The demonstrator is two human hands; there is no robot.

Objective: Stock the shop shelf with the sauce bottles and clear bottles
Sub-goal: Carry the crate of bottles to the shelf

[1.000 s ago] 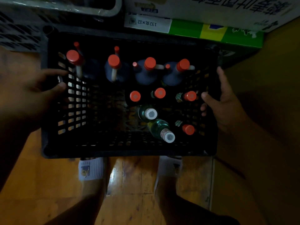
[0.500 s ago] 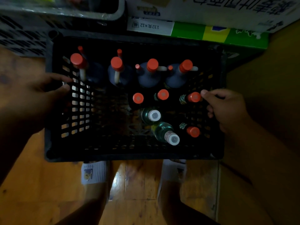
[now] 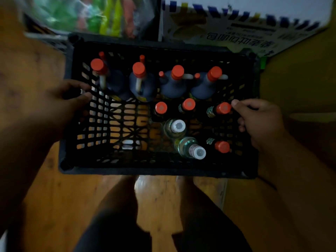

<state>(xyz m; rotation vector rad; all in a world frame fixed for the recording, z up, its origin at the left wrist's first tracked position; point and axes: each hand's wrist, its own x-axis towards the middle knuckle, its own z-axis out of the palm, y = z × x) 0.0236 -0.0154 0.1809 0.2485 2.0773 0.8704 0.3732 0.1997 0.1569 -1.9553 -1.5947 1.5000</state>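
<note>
A black slotted crate hangs in front of me above the wooden floor. My left hand grips its left wall and my right hand grips its right wall. Along the far side stand several large dark sauce bottles with red caps and handles. Nearer me are several small dark sauce bottles with red caps. Two clear bottles with white caps stand in the right half, the nearer one leaning.
A white printed carton lies beyond the crate at the upper right, and plastic-wrapped green and red goods at the upper left. My legs and feet are below the crate. The crate's left half holds no bottles.
The crate has come up off the floor, and the view has tilted up. My right hand went from open beside the wall to curled around it.
</note>
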